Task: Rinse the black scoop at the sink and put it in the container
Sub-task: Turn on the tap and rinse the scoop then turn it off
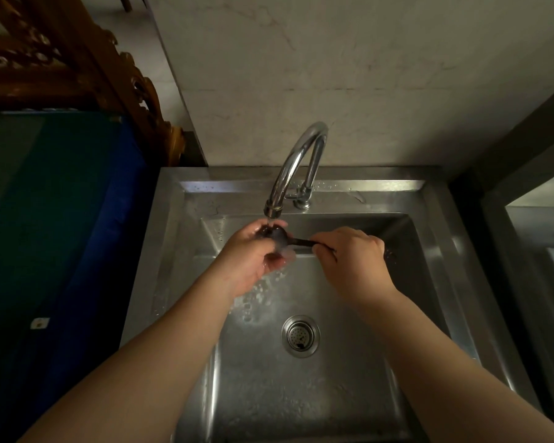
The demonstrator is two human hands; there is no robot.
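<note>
Writing: none I can read from here.
Sink (435, 238): steel basin holding running water, strainer (300, 336) at the bottom.
Black scoop (277, 235): under the faucet (296, 161) stream.
Left hand (253, 251): cupped around the bowl.
Right hand (352, 260): pinching the handle.

Two bare forearms, sleeveless, no rings on fingers (325, 251)

- Faucet (296, 164) arcs over sink (435, 238) back edge; spout sits just above left hand (250, 254) w/ black scoop (280, 239). Little clearance there.
- Right hand (352, 260) near mid-basin.
- Basin floor toward front edge open; only drain (300, 336) there.
- Wall (333, 75) blocks behind back rim.
</note>
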